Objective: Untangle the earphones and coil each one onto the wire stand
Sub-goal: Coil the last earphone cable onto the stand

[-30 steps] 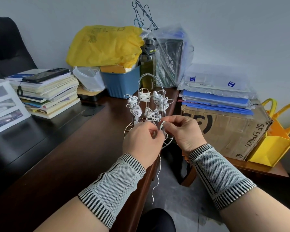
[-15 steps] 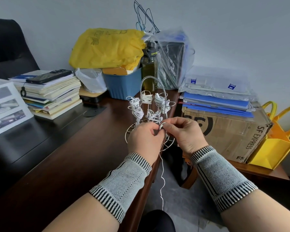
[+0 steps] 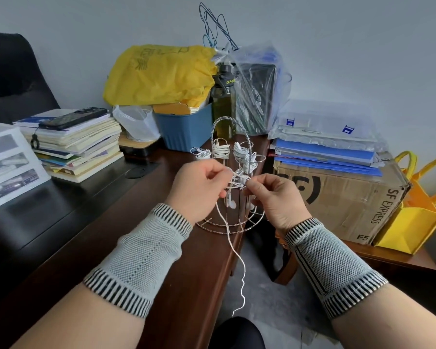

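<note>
We see hands drawn apart since half-second ago: left hand (image 3: 202, 187), right hand (image 3: 275, 195) each pinching cord (image 3: 233, 250), stretched taut before stand (image 3: 230, 157); winding underway.

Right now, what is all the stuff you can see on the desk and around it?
Wire stand: one, silver, at the desk's near edge.
Coiled earphones: several, white, wound on the stand's arms.
Loose earphone cord: one, white, hanging from the hands past the desk edge.
Desk: one, dark brown.
Books: one stack, left.
Phone: one, black, atop the books.
Tub: one, blue, behind the stand.
Yellow bag: one, on the tub.
Bottle: one, dark green.
Cardboard box: one, brown, right.
Folders: several, blue, on the box.
Tote bag: one, yellow, far right.
Left hand: pinching cord.
Right hand: pinching cord.
</note>
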Action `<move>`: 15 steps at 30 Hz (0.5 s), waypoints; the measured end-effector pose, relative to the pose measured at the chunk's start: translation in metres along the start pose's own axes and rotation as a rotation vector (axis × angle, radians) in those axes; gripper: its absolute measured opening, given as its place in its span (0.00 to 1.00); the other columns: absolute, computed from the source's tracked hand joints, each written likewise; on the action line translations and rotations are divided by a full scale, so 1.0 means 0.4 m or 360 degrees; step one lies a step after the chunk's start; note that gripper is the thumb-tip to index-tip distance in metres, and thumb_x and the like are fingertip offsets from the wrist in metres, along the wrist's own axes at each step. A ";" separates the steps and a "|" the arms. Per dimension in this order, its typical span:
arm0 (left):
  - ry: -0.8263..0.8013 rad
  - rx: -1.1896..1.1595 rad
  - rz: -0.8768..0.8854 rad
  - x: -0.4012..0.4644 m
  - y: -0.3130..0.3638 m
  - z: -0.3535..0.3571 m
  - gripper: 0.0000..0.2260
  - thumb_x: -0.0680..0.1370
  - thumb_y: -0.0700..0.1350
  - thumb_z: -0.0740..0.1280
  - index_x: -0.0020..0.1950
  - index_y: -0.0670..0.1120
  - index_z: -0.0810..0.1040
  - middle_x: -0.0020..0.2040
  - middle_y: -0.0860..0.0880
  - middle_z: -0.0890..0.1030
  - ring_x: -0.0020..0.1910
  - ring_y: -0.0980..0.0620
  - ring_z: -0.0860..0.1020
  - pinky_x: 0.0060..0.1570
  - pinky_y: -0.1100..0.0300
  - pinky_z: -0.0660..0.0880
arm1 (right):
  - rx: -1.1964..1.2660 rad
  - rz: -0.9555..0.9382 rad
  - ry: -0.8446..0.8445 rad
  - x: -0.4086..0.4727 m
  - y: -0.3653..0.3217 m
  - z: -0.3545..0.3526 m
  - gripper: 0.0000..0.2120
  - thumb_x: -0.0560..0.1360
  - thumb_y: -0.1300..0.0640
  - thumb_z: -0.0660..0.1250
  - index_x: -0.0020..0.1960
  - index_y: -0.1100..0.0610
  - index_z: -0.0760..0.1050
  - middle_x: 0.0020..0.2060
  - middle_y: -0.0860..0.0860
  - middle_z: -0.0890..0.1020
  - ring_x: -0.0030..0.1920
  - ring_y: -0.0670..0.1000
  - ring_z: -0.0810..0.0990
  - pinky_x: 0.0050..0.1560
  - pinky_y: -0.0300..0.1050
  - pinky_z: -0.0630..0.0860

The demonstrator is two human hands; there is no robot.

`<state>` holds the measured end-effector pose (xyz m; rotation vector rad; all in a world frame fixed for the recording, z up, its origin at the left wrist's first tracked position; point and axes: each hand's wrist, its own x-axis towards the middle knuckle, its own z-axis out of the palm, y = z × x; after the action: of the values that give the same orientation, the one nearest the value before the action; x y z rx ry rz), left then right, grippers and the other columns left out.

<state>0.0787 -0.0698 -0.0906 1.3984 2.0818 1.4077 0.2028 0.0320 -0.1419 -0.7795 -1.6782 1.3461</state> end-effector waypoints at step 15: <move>0.0342 0.1085 0.0319 0.113 0.036 0.012 0.13 0.79 0.55 0.64 0.42 0.48 0.79 0.38 0.51 0.82 0.41 0.48 0.80 0.42 0.55 0.77 | -0.0274 0.0041 0.0073 0.013 -0.018 0.009 0.13 0.78 0.53 0.66 0.38 0.59 0.80 0.33 0.51 0.84 0.31 0.46 0.76 0.35 0.39 0.73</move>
<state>0.0673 -0.0291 -0.0683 1.7987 2.7957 0.9702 0.1972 0.0332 -0.1339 -0.9263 -1.7698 1.2030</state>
